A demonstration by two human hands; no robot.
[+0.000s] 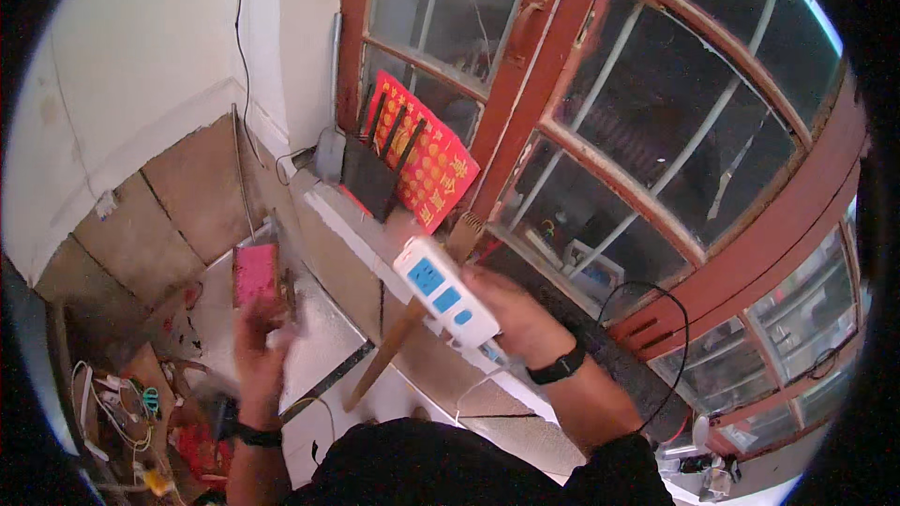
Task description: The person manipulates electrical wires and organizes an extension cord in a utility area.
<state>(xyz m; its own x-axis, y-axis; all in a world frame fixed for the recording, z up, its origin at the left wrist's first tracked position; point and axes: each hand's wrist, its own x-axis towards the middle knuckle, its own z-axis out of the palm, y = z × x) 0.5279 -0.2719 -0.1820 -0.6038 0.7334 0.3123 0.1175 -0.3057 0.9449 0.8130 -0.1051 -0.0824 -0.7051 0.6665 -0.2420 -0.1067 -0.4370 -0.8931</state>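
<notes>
My right hand (520, 314) grips a white power strip (446, 292) with blue socket faces, holding it tilted over the window ledge. A pale cord runs down from below that hand. On the left, my left hand (260, 351) is over the light floor, its fingers smeared by motion. Just beyond those fingers is a pink flat-topped block-like thing (255, 272); whether the hand grips it or only overlaps it in view, I cannot make out. Past the power strip, a black router (370, 178) with upright antennas stands on the ledge against a red sheet with gold print (427, 155).
A wooden stick (386, 356) slants against the ledge between my arms. Red-framed windows (647, 112) with bars rise behind the ledge. A black cable (687, 347) loops at the right. At lower left, a box of odds and ends holds cords and teal-handled scissors (150, 400).
</notes>
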